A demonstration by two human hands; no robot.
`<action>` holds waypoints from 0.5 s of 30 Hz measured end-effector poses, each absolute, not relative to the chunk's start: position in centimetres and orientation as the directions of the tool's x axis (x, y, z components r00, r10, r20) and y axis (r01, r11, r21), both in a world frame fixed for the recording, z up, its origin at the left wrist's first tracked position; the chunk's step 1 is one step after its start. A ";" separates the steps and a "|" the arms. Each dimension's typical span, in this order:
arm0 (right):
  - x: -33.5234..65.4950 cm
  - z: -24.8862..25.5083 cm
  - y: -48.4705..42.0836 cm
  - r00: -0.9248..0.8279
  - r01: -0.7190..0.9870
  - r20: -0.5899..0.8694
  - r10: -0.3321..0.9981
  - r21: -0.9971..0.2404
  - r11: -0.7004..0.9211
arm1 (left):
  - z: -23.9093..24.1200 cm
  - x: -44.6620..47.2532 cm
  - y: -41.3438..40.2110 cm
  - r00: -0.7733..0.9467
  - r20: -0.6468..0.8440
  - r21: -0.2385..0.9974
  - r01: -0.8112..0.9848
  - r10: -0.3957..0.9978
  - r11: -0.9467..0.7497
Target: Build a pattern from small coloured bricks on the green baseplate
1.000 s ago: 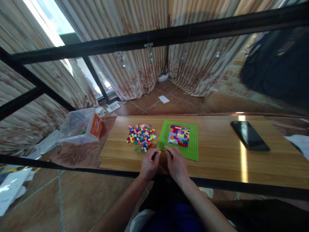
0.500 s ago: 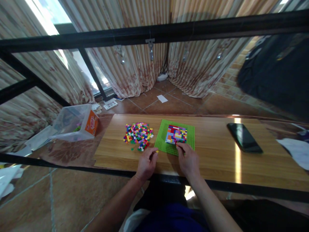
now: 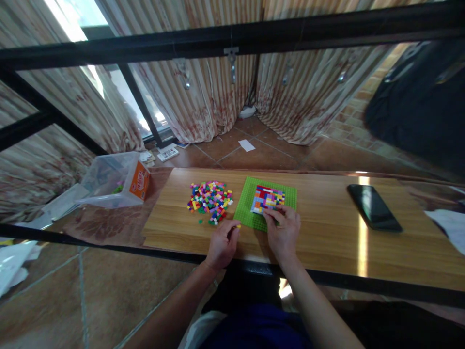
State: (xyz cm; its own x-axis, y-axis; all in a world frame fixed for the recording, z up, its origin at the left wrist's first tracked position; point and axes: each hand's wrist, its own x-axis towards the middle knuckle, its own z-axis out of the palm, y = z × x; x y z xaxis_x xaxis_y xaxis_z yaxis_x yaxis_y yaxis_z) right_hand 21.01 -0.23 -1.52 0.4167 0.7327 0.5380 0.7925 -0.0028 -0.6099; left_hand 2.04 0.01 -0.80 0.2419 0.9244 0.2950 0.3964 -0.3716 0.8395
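Note:
A green baseplate (image 3: 244,203) lies on the wooden table, bearing a square of multicoloured toy bricks (image 3: 268,196). My right hand (image 3: 285,230) is over the front part of that square, its fingers bent and the thumb and index finger at the front edge. Whatever sits between those fingertips is hidden. Left of the plate's near corner, my left hand (image 3: 222,245) is closed, pinching a small yellow brick (image 3: 239,226) at its fingertips. A loose heap of small coloured bricks (image 3: 209,199) spreads beyond it, left of the plate.
A black phone (image 3: 374,207) rests on the right of the wooden table (image 3: 323,232). At the left stands a clear plastic box (image 3: 109,182) with an orange label. A black metal bar (image 3: 152,46) crosses above the far side, before striped curtains (image 3: 218,104).
My right hand has moved slightly forward onto the front edge of the brick square; the small orange brick at its fingertips no longer shows. My left hand stays in place with the yellow brick.

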 end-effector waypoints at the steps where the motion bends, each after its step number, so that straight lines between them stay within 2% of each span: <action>1: 21.0 -1.6 -0.2 0.421 0.792 0.540 0.729 -0.610 -0.006 | -0.8 2.0 0.0 0.244 0.294 0.839 0.397 0.924 -0.372; 9: 21.5 -1.8 0.1 0.451 0.770 0.530 0.718 -0.638 -0.013 | -0.8 2.1 0.1 0.252 0.298 0.834 0.400 0.921 -0.379; 15: 21.5 -2.0 0.0 0.407 0.808 0.564 0.718 -0.589 0.005 | -0.7 2.0 0.0 0.260 0.311 0.819 0.414 0.914 -0.397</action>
